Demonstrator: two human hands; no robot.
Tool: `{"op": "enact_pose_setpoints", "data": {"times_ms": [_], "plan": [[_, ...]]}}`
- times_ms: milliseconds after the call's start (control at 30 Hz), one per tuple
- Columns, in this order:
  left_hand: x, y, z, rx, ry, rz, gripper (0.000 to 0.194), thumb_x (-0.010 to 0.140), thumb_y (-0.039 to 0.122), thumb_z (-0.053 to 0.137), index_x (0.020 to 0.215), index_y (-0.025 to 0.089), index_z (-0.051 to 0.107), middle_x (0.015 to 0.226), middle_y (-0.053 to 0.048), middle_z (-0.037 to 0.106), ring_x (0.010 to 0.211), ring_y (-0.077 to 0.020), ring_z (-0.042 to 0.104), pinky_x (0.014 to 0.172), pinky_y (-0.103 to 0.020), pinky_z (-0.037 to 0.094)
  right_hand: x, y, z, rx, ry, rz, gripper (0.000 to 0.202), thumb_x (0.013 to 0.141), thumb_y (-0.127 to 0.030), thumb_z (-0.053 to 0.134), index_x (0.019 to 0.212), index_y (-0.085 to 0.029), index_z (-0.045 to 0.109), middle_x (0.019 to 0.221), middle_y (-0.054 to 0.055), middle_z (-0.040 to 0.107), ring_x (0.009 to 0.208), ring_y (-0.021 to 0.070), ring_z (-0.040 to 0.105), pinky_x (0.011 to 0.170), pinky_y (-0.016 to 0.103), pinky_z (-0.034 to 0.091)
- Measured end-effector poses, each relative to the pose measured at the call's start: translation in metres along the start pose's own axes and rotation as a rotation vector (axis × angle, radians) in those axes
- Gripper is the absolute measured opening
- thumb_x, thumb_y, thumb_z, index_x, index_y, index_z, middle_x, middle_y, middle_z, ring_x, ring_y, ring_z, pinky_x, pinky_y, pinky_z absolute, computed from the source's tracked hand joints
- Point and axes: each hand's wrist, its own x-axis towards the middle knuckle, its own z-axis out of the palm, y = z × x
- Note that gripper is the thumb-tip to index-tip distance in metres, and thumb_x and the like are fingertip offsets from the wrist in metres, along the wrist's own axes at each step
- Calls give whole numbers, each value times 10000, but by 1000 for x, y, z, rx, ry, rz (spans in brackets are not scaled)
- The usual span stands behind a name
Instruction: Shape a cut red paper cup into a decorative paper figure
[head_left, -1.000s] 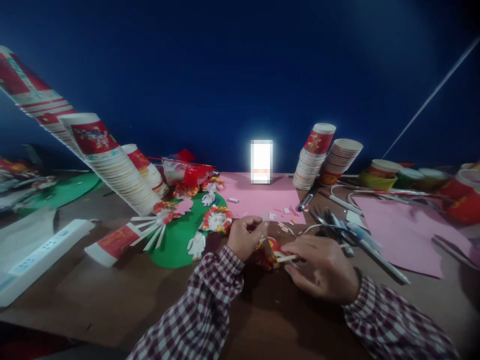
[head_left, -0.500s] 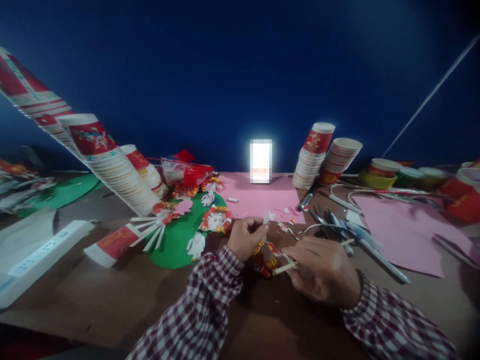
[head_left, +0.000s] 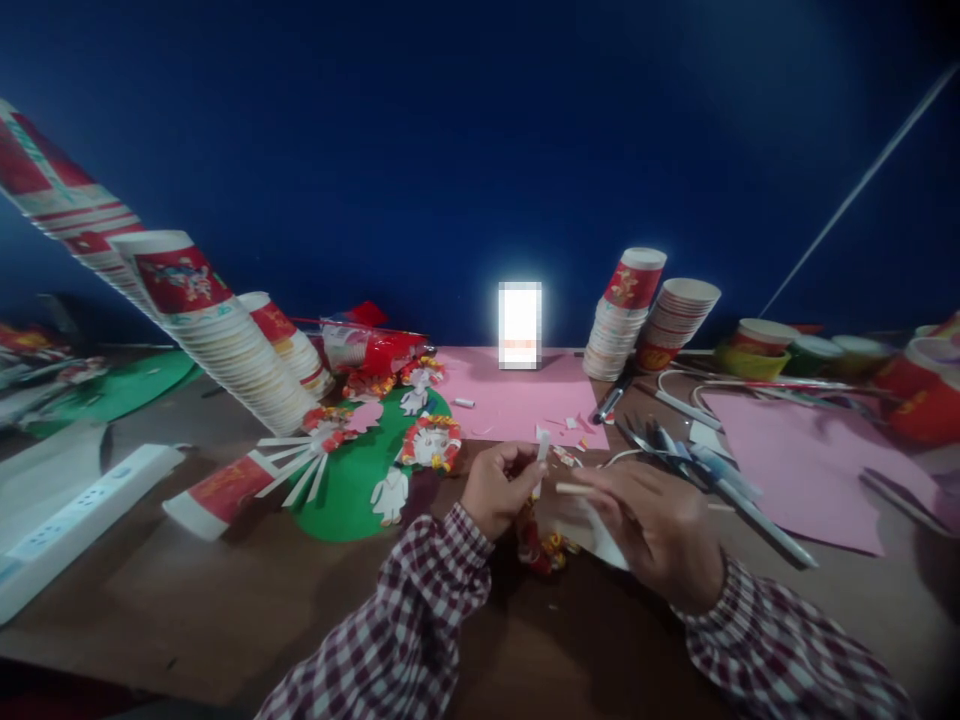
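Note:
Between thumb and fingers, my left hand (head_left: 496, 490) pinches a narrow white strip (head_left: 542, 452) that points upward. A red and yellow curled-paper piece (head_left: 544, 552) hangs just below it, close to the tabletop. My right hand (head_left: 656, 525) is closed round a thin pale stick (head_left: 575, 489), whose tip points toward the left hand. A whitish, partly see-through sheet (head_left: 606, 535) shows beneath the right fingers; whether they hold it too is unclear. Small paper scraps (head_left: 566, 456) lie just beyond both hands.
Green card (head_left: 345, 495) with cut-out figures and a wreath (head_left: 431, 443) lies left. Tall cup stacks (head_left: 225, 350) lean beyond it, near a power strip (head_left: 82, 520). Pink paper (head_left: 487, 375), more cups (head_left: 619, 320), pens and scissors (head_left: 660, 445) are behind and right.
The stick tip has risen away from the red and yellow piece, which now hangs lower and more exposed. My right hand has shifted slightly, and the whitish sheet shows more.

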Motion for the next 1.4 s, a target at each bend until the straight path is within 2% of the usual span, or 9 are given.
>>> {"op": "enact_pose_setpoints", "data": {"times_ms": [67, 133, 267, 333, 467, 633, 767, 1033, 1400], "plan": [[-3, 3, 4, 1, -4, -3, 162, 685, 245, 582, 735, 93, 610, 610, -19, 583, 538, -84, 489, 508, -184, 379, 0, 2, 1, 10, 45, 127, 239, 829, -249, 440, 1016, -181, 573, 927, 75, 622, 848, 180, 561, 745, 299, 431], [-5, 4, 6, -5, -20, -8, 160, 689, 249, 578, 722, 96, 606, 568, -1, 547, 501, -70, 450, 469, -173, 343, 2, 3, 0, 87, 38, 227, 239, 843, -272, 416, 986, -177, 582, 882, 67, 629, 811, 172, 573, 724, 284, 442], [-6, 5, 7, -12, -51, -5, 169, 687, 252, 581, 737, 93, 609, 599, -12, 559, 514, -69, 450, 470, -169, 340, 5, 5, -6, 274, -134, 312, 278, 879, -292, 339, 975, -182, 576, 644, 0, 596, 570, 109, 550, 560, 219, 442], [-7, 6, 7, 9, -66, -15, 183, 685, 259, 586, 746, 89, 615, 626, -27, 580, 516, -69, 457, 471, -170, 346, 6, 9, -8, 215, -147, 294, 268, 874, -287, 356, 1033, -195, 552, 699, 2, 616, 616, 110, 569, 596, 220, 451], [-9, 8, 7, 17, -99, -35, 227, 695, 308, 582, 736, 88, 620, 633, -42, 604, 521, -78, 486, 482, -176, 370, 4, 16, -4, -82, -18, 174, 223, 828, -255, 457, 1017, -223, 570, 942, 34, 625, 852, 157, 574, 765, 281, 445], [-9, 9, 8, -76, -97, -55, 285, 716, 359, 561, 807, 95, 618, 657, -45, 616, 551, -98, 538, 500, -185, 413, 3, 16, 6, -87, 51, 111, 215, 810, -220, 479, 995, -195, 586, 962, 49, 611, 915, 156, 553, 819, 289, 447], [-9, 8, 7, -89, -102, -21, 282, 719, 345, 564, 840, 98, 625, 677, -49, 624, 590, -110, 562, 542, -196, 439, 2, 13, 9, -121, 4, 79, 277, 819, -203, 463, 1077, -226, 561, 966, 30, 614, 886, 137, 560, 789, 273, 462], [-10, 10, 7, -58, -107, -4, 256, 723, 321, 565, 818, 92, 631, 681, -61, 633, 604, -120, 572, 570, -211, 455, 2, 13, 10, -126, -53, 66, 287, 837, -199, 426, 1087, -226, 563, 984, 48, 608, 918, 154, 546, 801, 314, 463], [-9, 7, 8, -47, -85, 29, 299, 757, 362, 520, 811, 97, 648, 681, -51, 640, 618, -118, 568, 585, -201, 452, 0, 14, 11, -115, -84, 92, 306, 832, -189, 436, 1112, -241, 546, 1013, 41, 598, 937, 154, 540, 819, 305, 450]]}}
